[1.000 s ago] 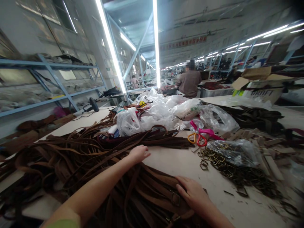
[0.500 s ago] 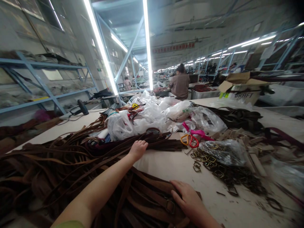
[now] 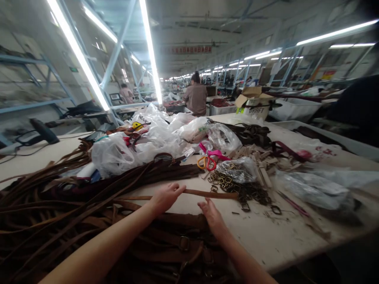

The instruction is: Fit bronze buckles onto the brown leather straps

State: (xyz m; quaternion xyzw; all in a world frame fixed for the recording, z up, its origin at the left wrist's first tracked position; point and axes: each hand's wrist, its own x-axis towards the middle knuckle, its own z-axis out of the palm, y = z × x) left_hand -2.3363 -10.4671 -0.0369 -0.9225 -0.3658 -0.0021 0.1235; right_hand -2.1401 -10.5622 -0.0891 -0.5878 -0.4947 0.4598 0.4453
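Observation:
My left hand [image 3: 168, 198] is closed on a brown leather strap [image 3: 211, 193], whose free end reaches right to the metal buckles [image 3: 254, 193]. My right hand [image 3: 212, 217] is just below that strap, fingers apart, over the near edge of a pile of straps. Some straps in this pile carry a buckle [image 3: 184, 243]. A large tangle of long brown straps [image 3: 53, 221] spreads to the left under my left forearm. Behind my left hand lies a bundle of darker straps [image 3: 174, 169].
Scissors with red and yellow handles [image 3: 207, 162] lie beyond the buckles. White plastic bags [image 3: 166, 136] heap across the back. A corded black tool [image 3: 44, 132] lies at the left, a cardboard box [image 3: 254, 104] stands behind, and tweezers-like metal [image 3: 293, 203] lie right. A co-worker [image 3: 197, 96] is farther off.
My left hand has moved down from the dark bundle and now has a single strap. My right hand has lifted off the near straps, moving up and left. The view has turned right.

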